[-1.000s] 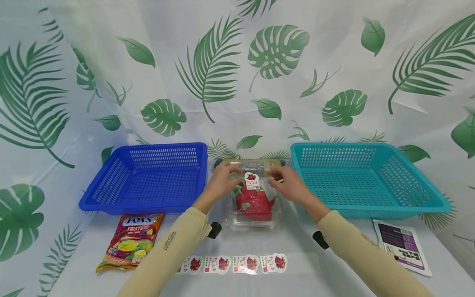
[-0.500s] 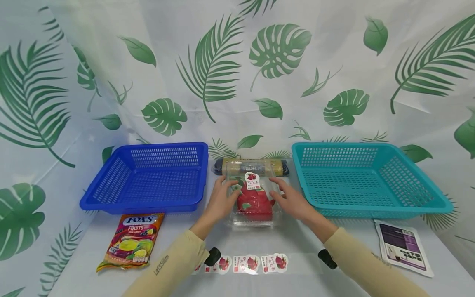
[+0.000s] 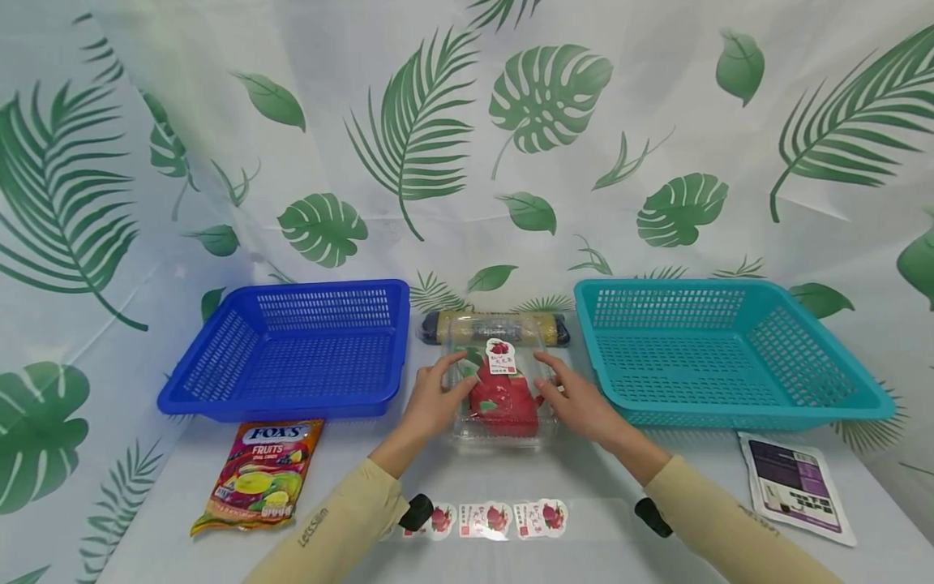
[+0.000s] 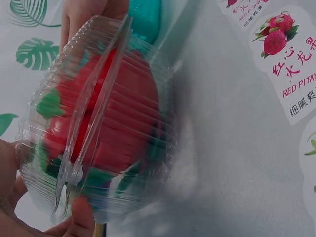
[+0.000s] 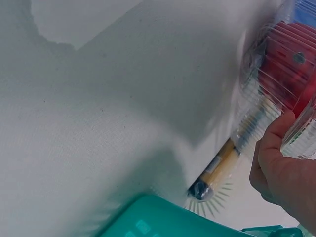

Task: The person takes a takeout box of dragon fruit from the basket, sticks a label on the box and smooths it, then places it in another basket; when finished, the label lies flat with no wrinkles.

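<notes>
A clear plastic clamshell box (image 3: 503, 442) holds a red toy dragon fruit (image 3: 503, 408) with green leaf tips. On its lid sits a white sticker (image 3: 500, 357) printed with dragon fruit. My left hand (image 3: 429, 401) holds the box's left side; in the left wrist view its thumb and fingers curl about the rim at one end. The right hand (image 3: 584, 405) grips the opposite side, and in the right wrist view its thumb lies against the box edge. On the table in front lies a clear strip with several like stickers (image 3: 485, 520), partly covered by my left sleeve.
A blue basket (image 3: 284, 410) stands at the left and a teal basket (image 3: 730, 415) at the right. Behind the box lies a wrapped yellow and dark pack (image 3: 550, 328). A candy bag (image 3: 257, 478) and a white-purple pouch (image 3: 797, 487) lie nearer.
Both hands have come back from the lid's far part to the box's sides. Over the last half second the box has shifted slightly right.
</notes>
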Demonstrator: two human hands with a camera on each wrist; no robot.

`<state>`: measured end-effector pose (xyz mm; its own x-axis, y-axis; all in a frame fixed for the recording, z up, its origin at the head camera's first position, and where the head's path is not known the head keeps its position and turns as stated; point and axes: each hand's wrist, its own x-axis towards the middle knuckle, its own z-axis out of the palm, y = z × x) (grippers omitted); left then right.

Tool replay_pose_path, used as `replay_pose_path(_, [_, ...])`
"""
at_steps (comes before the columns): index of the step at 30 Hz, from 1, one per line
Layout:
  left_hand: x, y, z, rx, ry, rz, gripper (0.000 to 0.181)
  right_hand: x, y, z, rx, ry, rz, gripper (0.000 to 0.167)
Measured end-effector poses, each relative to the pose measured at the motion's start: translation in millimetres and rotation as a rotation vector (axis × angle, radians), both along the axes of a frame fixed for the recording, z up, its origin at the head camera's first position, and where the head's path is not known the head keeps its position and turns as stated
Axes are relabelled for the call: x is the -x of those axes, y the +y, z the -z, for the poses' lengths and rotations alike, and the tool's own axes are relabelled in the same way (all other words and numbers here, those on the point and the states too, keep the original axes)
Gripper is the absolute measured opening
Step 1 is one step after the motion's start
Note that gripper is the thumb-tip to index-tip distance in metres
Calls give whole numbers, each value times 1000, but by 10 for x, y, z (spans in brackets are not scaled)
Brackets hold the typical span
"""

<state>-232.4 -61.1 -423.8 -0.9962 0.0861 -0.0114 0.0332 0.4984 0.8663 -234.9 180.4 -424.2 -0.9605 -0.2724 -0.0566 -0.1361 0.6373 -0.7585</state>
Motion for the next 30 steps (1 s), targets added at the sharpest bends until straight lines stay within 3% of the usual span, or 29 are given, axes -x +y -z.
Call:
replay_pose_path(26, [21,11,66,-107,3,12,44,-46,-26,-6,29,-23,41,49])
replay_pose_path(30, [10,2,56,-121,-14,9,44,-53,-39,21,28,-71,62,51])
